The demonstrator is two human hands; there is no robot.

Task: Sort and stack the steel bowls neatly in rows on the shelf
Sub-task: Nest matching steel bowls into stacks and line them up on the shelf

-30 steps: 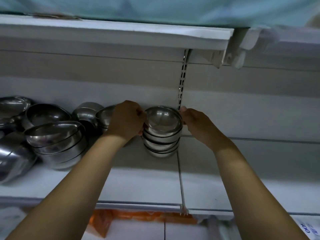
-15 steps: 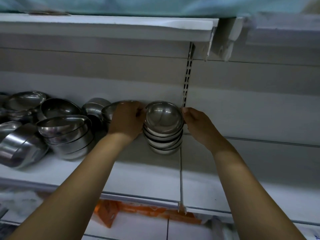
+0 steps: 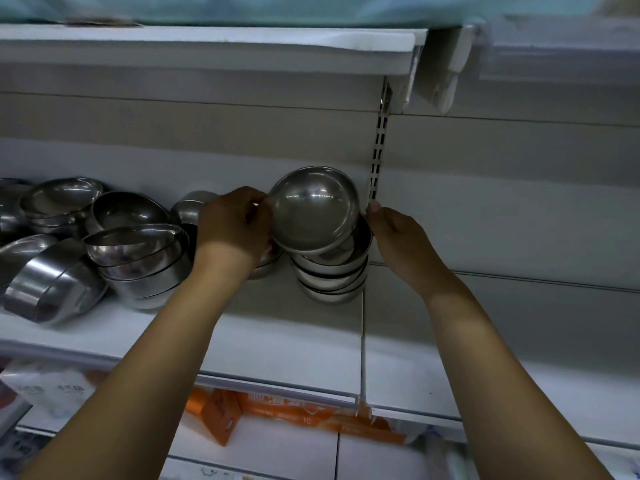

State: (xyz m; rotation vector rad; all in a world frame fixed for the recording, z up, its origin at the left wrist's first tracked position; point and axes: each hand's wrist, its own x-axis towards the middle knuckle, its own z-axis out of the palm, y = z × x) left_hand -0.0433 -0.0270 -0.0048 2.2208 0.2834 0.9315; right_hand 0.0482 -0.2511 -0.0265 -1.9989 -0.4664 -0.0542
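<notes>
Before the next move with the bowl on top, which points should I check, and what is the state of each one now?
1. Grip of the left hand on the tilted round steel bowl: ok, it pinches the rim.
2. That bowl seated flat on the stack of steel bowls: not ok, it leans.
3. Grip of the right hand on the stack: cannot tell, fingers hidden.
4. Bare room on the white shelf before the stack: ok.
5. Jumbled pile of steel bowls at left sorted: not ok.

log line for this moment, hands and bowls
left hand: pinches rim of top bowl, tilted over stack | right hand: against stack's right side | stack: on shelf | loose bowls: heaped at left
</notes>
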